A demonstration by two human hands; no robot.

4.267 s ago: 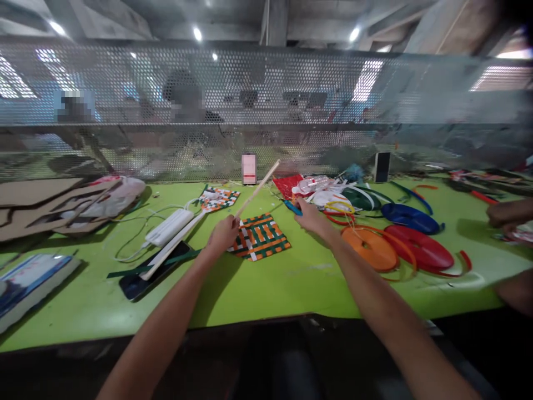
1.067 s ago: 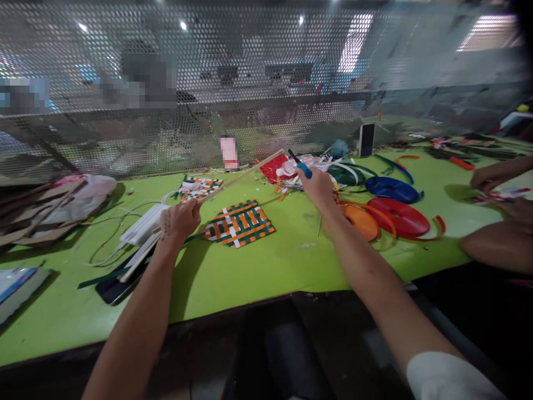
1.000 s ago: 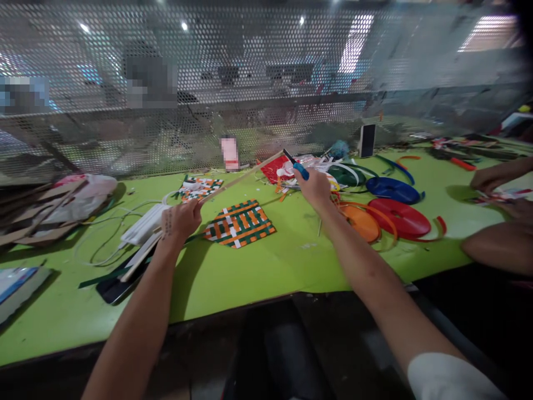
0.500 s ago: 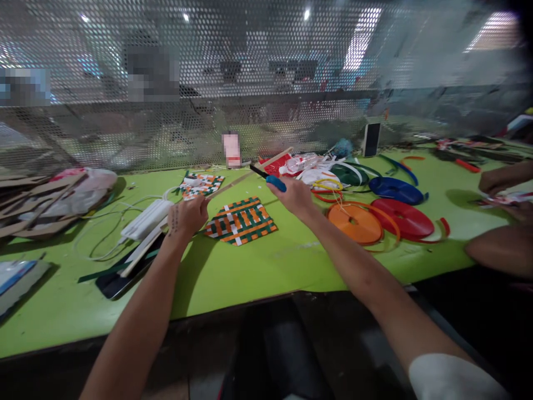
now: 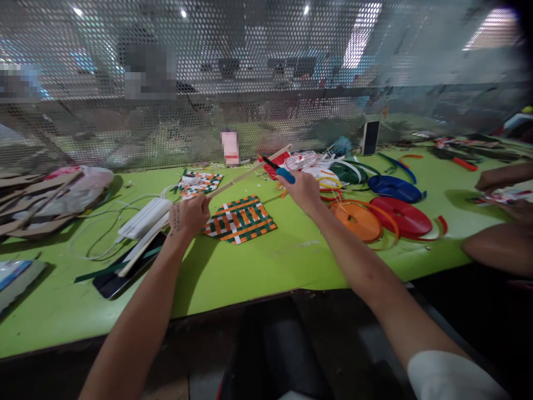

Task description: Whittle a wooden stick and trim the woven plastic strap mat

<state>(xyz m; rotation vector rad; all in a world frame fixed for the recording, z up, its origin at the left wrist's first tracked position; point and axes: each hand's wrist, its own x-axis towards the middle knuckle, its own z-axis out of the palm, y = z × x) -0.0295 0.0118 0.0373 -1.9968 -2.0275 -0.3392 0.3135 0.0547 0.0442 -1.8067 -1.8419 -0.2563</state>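
Observation:
My left hand (image 5: 191, 214) is closed around the near end of a thin, pale wooden strip (image 5: 237, 180), which slants up and away to the right. My right hand (image 5: 307, 193) grips a knife by its blue handle (image 5: 286, 175). The knife's dark blade (image 5: 271, 163) points up and left, close to the far part of the strip; whether it touches cannot be made out. Below the strip, an orange, green and white woven piece (image 5: 245, 220) lies flat on the green table (image 5: 250, 266). A smaller woven piece (image 5: 210, 182) lies behind my left hand.
Orange (image 5: 358, 225), red (image 5: 410, 219) and blue (image 5: 395, 190) strap coils lie at right. A white power strip (image 5: 144, 218) and a phone (image 5: 110, 284) are by my left forearm. Cardboard pieces (image 5: 25, 205) lie far left. Another person's hands (image 5: 499, 180) work at far right.
My right hand and the knife have shifted right, toward the far end of the strip. My left hand stays closed on the strip in nearly the same place.

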